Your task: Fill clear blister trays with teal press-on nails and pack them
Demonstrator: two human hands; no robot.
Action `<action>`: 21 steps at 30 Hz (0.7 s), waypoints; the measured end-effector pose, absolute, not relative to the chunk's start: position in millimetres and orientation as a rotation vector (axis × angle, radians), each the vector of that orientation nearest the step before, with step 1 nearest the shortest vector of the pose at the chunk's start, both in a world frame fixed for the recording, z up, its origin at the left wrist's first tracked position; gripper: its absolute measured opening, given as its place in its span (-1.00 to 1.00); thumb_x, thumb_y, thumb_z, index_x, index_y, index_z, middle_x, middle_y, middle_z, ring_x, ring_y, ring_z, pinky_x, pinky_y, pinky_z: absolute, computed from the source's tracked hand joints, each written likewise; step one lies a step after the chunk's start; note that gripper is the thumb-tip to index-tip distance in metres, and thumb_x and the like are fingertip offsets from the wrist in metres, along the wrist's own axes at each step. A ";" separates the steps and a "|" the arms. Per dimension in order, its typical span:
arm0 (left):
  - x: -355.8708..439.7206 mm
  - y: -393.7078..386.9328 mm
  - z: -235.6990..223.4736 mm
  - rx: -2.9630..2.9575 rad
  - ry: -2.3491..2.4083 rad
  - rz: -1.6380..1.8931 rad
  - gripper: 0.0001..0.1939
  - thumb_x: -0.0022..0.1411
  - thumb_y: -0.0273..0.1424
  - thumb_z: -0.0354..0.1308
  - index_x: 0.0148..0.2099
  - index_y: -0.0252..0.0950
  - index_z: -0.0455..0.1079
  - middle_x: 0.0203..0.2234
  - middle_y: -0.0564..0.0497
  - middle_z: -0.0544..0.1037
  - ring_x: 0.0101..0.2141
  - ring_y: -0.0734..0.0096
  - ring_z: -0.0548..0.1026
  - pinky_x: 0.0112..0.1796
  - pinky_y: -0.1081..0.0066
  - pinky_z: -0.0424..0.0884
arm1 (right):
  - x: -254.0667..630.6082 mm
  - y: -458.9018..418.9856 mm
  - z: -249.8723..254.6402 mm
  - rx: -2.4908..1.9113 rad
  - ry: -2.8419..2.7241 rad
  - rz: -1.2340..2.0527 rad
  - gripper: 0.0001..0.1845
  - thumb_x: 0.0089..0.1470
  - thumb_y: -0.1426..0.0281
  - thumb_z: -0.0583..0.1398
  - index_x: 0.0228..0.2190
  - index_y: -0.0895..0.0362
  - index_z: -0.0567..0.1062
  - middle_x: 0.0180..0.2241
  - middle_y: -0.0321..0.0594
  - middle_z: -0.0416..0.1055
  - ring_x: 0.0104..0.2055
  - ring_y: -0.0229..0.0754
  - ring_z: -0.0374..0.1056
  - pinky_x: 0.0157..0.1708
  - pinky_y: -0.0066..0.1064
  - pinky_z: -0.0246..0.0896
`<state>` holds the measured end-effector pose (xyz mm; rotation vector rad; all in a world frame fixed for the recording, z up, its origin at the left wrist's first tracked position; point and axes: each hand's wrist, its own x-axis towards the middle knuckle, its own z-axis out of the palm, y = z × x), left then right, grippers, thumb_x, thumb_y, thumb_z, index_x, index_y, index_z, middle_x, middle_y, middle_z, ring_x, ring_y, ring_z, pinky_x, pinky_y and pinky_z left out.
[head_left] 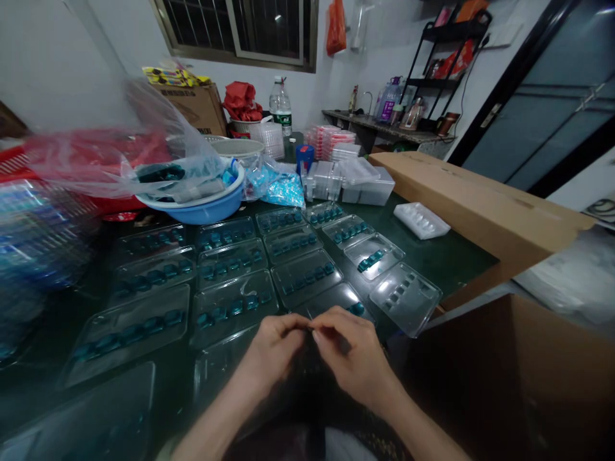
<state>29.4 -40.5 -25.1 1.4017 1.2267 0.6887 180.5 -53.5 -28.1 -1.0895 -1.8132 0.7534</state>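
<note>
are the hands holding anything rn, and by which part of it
The left hand and right hand meet at the fingertips; whether they pinch something tiny there, and by which part, cannot be told.

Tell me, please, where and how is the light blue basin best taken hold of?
I would take the basin by its near right rim, coming from the front and above, thumb inside, fingers outside. It stands upright, and its outer wall is exposed there. Clear plastic film drapes over its left part, so that side looks worse. The basin is wide, so a second hand may help.
</note>
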 end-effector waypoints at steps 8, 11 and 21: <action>28.6 -35.9 -31.9 0.736 0.845 0.648 -0.89 0.03 -0.40 0.09 -0.45 -0.36 0.35 -0.71 0.05 0.33 -0.73 0.58 0.24 -0.79 0.61 -0.06 | 192.8 -52.7 -29.3 -0.906 -1.839 0.748 -0.74 0.00 0.52 0.14 -0.21 0.10 0.42 -0.23 -0.21 0.32 -0.17 -0.25 0.24 -0.17 -0.39 0.19; 32.6 -33.7 -35.9 0.750 0.855 0.641 -0.93 0.01 -0.45 0.08 -0.47 -0.35 0.33 -0.73 0.05 0.33 -0.75 0.56 0.25 -0.80 0.61 -0.06 | 195.2 -53.0 -31.4 -0.882 -1.840 0.750 -0.76 -0.02 0.51 0.16 -0.23 0.12 0.43 -0.26 -0.20 0.34 -0.21 -0.26 0.26 -0.22 -0.41 0.22; 44.2 -36.0 -18.8 0.760 1.044 0.737 -0.78 0.04 -0.27 0.12 -0.47 -0.34 0.30 -0.70 0.11 0.29 -0.73 0.63 0.22 -0.78 0.63 -0.03 | 195.4 -45.7 -39.8 -0.985 -1.640 0.693 -0.86 -0.04 0.52 0.18 -0.35 0.13 0.44 -0.35 -0.23 0.35 -0.37 -0.30 0.29 -0.40 -0.47 0.24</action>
